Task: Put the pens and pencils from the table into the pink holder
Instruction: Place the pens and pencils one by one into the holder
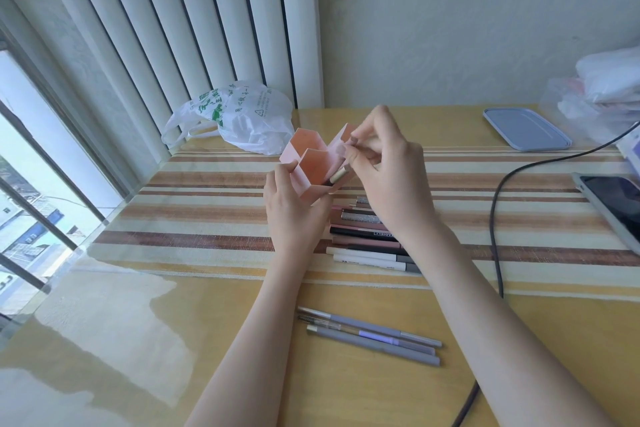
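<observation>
— Our left hand (292,208) curls round the pink holder (313,163), lifted off the table (207,305).
— And our right hand (384,166) pinches a pen (337,177), tip inside a compartment. More pens (367,236) lie beneath our wrist.

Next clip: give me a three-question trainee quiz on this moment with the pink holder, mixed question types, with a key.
1. True or false: the left hand grips the pink holder.
2. Multiple choice: the pen pinched by the right hand is
A. lying flat on the table
B. tip-down, entering a compartment of the holder
C. resting on the blue lid
3. Fill in: the three grey pens nearest the camera lie on the ____.

Key
1. True.
2. B.
3. Table; they lie apart from the row of pens under the right wrist.
</observation>
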`<action>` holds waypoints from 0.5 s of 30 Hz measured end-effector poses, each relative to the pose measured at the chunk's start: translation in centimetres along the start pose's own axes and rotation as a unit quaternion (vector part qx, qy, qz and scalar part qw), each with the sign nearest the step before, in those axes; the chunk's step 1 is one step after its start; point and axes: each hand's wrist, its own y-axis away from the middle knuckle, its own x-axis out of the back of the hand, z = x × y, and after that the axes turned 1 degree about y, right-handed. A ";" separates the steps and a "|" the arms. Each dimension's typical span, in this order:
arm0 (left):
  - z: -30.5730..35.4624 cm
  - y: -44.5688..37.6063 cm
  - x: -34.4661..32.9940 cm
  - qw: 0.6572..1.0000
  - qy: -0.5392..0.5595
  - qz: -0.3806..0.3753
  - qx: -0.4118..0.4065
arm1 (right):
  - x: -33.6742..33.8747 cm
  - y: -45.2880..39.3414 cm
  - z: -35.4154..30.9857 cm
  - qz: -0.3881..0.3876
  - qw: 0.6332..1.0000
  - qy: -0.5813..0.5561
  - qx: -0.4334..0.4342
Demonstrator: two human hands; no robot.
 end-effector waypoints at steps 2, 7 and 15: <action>0.0 0.0 0.0 1.000 -0.001 0.001 -0.005 | -0.2 0.1 0.4 -0.019 0.998 0.067 -0.007; 0.0 -0.1 0.0 1.000 -0.001 -0.002 0.007 | -0.5 0.0 1.1 -0.068 0.992 0.098 -0.045; -0.1 -0.2 0.0 1.000 0.009 -0.006 0.029 | 1.2 -0.5 -1.5 -0.165 0.980 0.104 -0.047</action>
